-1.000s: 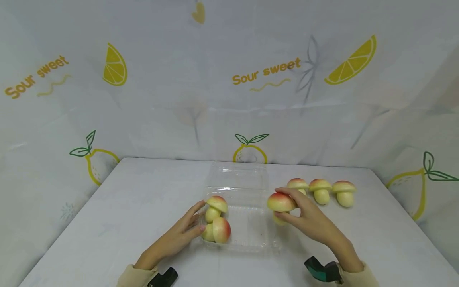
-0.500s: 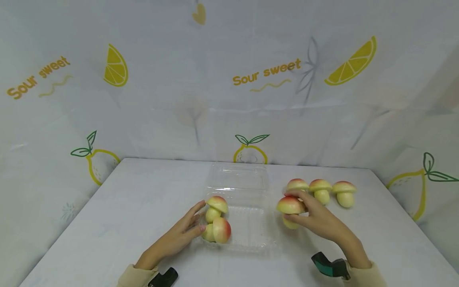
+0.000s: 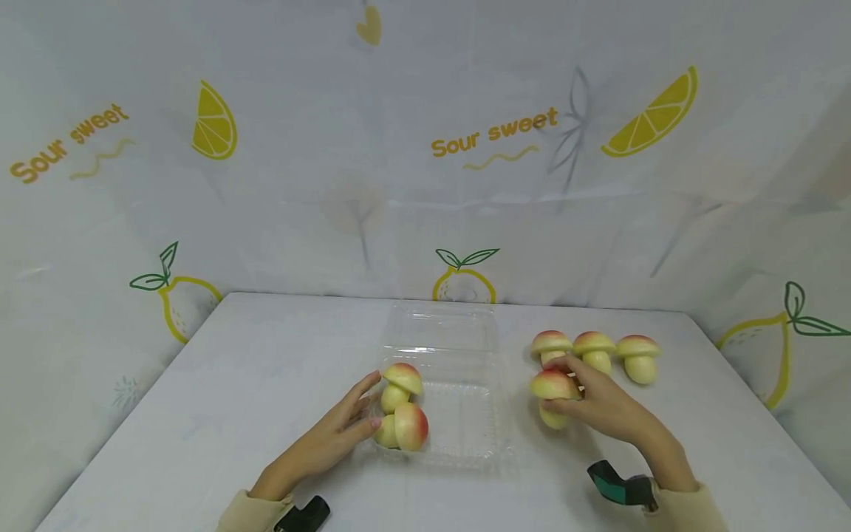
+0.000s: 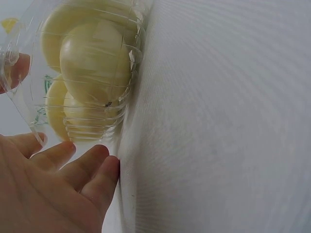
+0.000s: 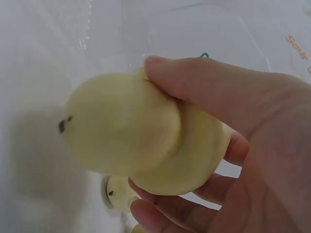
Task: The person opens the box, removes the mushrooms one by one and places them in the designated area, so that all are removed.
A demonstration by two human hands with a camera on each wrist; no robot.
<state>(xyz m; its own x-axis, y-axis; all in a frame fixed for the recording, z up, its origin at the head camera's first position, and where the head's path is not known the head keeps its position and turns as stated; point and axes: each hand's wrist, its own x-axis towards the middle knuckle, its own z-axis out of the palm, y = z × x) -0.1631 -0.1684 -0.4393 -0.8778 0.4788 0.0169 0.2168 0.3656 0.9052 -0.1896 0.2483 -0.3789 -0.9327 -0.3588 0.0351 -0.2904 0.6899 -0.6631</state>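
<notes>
My right hand grips a toy mushroom with a red-and-yellow cap and pale stem, just right of a clear plastic clamshell box. In the right wrist view, thumb and fingers hold this toy mushroom around its cap, stem end facing the camera. My left hand rests at the box's left side, fingers spread and fairly straight along its wall. Inside the box, on the left, one toy mushroom stands upright and another toy mushroom lies on its side. The left wrist view shows them through the ribbed wall.
Behind my right hand, a row of three toy mushrooms stands on the white table: a left mushroom, a middle mushroom and a right mushroom. The box's lid lies folded back toward the lemon-printed backdrop.
My right hand has moved right with the toy mushroom, away from the box's right edge and toward the row. My left hand stays in place.
</notes>
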